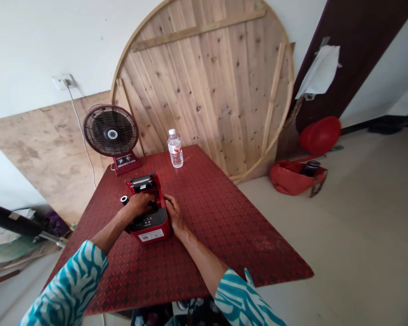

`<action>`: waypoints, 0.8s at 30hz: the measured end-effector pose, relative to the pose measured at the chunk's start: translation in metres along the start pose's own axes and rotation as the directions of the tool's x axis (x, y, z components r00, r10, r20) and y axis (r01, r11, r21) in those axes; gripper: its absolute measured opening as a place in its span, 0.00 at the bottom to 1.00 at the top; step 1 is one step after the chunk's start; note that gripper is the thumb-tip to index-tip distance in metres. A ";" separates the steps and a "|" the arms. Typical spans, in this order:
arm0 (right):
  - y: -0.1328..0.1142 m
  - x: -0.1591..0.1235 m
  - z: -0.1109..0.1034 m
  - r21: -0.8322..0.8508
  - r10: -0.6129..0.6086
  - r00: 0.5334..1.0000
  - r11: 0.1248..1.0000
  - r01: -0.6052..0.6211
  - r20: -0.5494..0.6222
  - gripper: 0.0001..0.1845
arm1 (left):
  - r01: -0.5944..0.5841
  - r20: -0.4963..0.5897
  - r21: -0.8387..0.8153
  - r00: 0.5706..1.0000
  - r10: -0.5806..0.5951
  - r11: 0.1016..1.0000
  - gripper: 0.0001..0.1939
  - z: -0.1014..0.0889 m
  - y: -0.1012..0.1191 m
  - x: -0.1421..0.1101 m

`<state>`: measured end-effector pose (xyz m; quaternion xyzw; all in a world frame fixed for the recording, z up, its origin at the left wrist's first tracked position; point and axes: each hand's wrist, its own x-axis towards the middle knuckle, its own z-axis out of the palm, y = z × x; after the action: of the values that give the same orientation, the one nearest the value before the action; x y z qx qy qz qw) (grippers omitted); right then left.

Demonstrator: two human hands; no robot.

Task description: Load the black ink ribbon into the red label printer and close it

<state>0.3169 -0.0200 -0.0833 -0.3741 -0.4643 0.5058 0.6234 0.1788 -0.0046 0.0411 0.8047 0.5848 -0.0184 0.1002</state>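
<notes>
A red and black label printer [151, 222] sits on the table, its lid [143, 182] raised and tilted back. My left hand [141, 204] reaches down into the printer's compartment from the left. Its fingertips are hidden there, so what they touch cannot be seen. My right hand [174, 213] grips the printer's right side, fingers curled along the upper edge. Just left of the printer stands a small black roll with a white core [124, 200], close to my left wrist. A white label with print [152, 235] is stuck on the printer's near face.
A dark red fan [112, 133] and a clear water bottle [175, 149] stand at the back of the red patterned table [217, 226]. Behind leans a large round wooden board [204, 86]. On the floor at right are a red bag [287, 178] and a red basin [321, 135].
</notes>
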 end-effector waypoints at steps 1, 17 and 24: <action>-0.001 0.000 0.000 0.000 0.000 1.000 1.000 0.000 0.001 0.20 | -0.012 0.011 -0.011 1.000 0.012 1.000 0.15 0.001 -0.001 0.003; 0.001 -0.001 0.000 0.015 0.010 1.000 1.000 -0.009 -0.012 0.20 | -0.286 -0.399 -0.213 0.898 0.184 0.934 0.12 0.013 -0.020 -0.086; 0.001 -0.003 -0.002 0.042 0.000 1.000 0.999 0.000 -0.001 0.18 | -0.409 -0.571 0.086 0.727 0.381 0.908 0.11 0.018 -0.002 -0.090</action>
<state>0.3179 -0.0226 -0.0854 -0.3613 -0.4531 0.5152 0.6314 0.1497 -0.0917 0.0359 0.8752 0.4028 0.2609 -0.0611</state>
